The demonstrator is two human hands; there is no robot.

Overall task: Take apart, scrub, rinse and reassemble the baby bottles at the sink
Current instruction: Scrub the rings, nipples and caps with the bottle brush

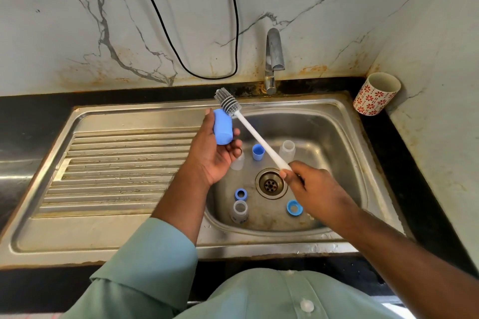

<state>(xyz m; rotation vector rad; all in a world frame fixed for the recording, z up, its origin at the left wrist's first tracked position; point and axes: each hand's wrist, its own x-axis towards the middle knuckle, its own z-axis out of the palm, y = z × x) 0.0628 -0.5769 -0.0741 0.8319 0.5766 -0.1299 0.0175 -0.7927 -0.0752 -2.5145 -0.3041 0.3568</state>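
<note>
My left hand [212, 155] holds a blue bottle cap [222, 127] above the sink's left edge, fingers curled under it. My right hand [308, 186] grips the white handle of a bottle brush [256, 137]; its grey bristle head sits just beyond the cap's far end. In the steel basin [324, 124] stand a second blue cap [258, 152], a clear bottle [287, 150], another clear bottle [239, 211] at the front and a third [238, 162] partly hidden behind my left hand. Two blue collar rings [241, 194] [294, 207] lie near the drain [270, 184].
The tap [274, 59] rises behind the basin with no water running. A ribbed draining board [124, 163] fills the left side. A red-flowered cup [377, 93] stands at the back right corner. A black cable [207, 75] hangs on the marble wall.
</note>
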